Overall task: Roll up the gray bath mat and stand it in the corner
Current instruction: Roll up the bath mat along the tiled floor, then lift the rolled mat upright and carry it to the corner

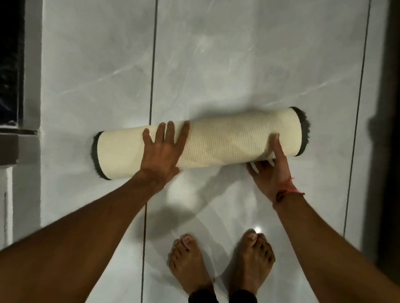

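Observation:
The bath mat (218,140) lies on the tiled floor as a tight roll, its cream backing outward and gray pile showing at both ends. It runs from lower left to upper right. My left hand (163,149) lies flat on top of the roll's left half, fingers spread. My right hand (270,169) holds the roll's near side towards the right end, thumb up over the backing and fingers tucked beneath.
My bare feet (221,261) stand just behind the roll. A wall edge and a dark window frame (8,127) are at the left. A dark vertical surface (399,138) borders the right. Pale glossy floor tiles (223,48) stretch ahead beyond the roll.

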### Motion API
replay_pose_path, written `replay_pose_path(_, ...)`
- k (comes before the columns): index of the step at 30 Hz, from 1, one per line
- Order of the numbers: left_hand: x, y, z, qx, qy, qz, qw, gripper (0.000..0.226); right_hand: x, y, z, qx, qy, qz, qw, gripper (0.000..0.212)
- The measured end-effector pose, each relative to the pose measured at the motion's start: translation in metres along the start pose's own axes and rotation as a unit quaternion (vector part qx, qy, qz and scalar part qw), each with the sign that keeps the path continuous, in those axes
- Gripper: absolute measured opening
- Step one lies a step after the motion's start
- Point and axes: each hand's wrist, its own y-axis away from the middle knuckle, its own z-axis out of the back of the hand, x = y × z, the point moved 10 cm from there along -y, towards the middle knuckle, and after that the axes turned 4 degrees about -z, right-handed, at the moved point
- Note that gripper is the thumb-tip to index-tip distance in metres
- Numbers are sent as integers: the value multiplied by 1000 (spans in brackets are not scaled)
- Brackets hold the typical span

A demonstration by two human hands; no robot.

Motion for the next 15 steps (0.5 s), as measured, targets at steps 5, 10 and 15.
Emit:
replay_pose_path(5, 1, 27, 12, -12, 41, 1, 999, 113, 29, 21, -26, -6, 10, 54, 998, 65)
replay_pose_path(10, 10, 83, 73, -58, 171, 48, 982, 115, 91, 112, -90, -5, 94, 125, 988, 63)
replay_pose_path(15, 47, 108, 188, -123, 323, 141, 928, 111, 180, 225, -220, 10, 125, 242, 962, 56)
